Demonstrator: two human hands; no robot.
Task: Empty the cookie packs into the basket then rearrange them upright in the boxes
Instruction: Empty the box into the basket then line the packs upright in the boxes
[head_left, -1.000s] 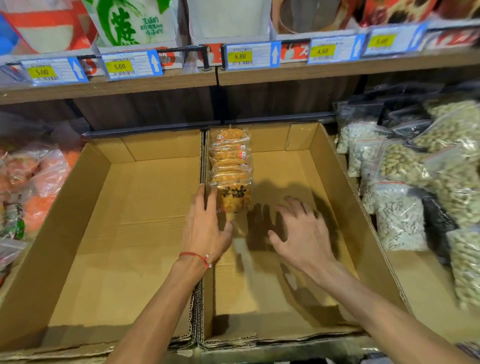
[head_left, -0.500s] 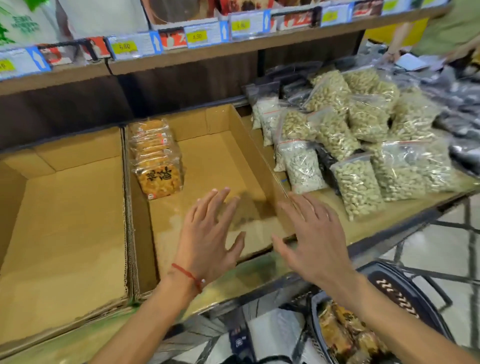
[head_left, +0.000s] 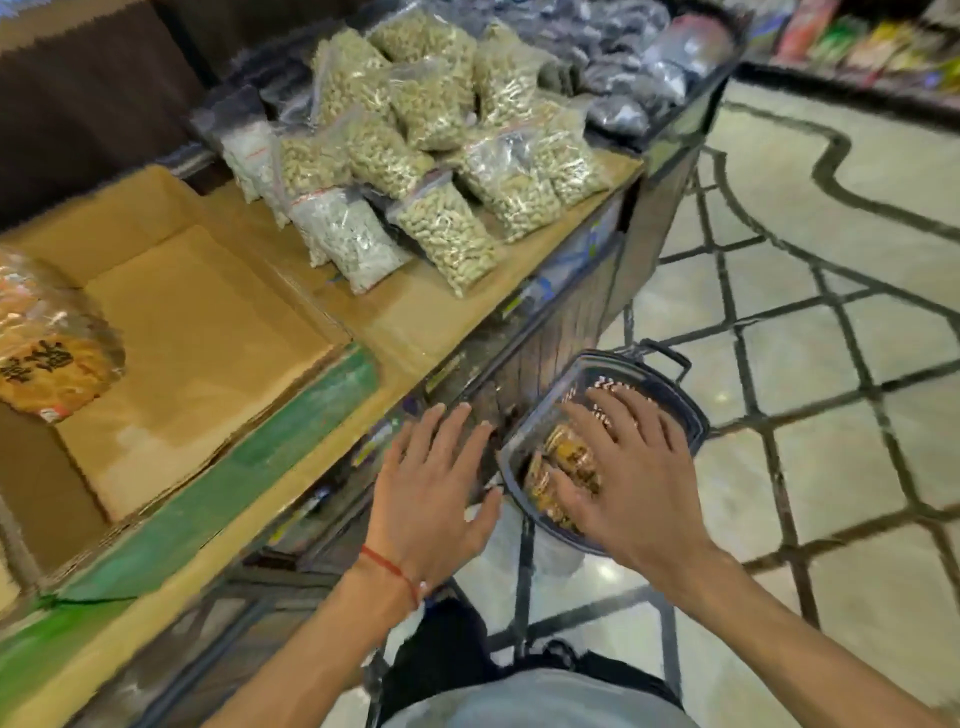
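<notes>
A dark plastic basket (head_left: 675, 400) stands low beside the shelf, with orange cookie packs (head_left: 563, 454) lying in it. My right hand (head_left: 631, 467) hovers over the basket with fingers spread, holding nothing. My left hand (head_left: 434, 493) is spread flat just left of the basket, empty, a red string on its wrist. On the shelf at left is a cardboard box (head_left: 208, 353), and upright cookie packs (head_left: 49, 358) stand at its left edge.
Clear bags of nuts and seeds (head_left: 415, 171) are piled on the shelf right of the box. The shelf's front edge (head_left: 291, 467) runs diagonally past my left hand. Tiled floor (head_left: 831, 364) lies to the right, with another shelf at the far top right.
The view has swung right and down from the boxes to the basket. Both hands have moved off the box towards the basket, still spread and empty.
</notes>
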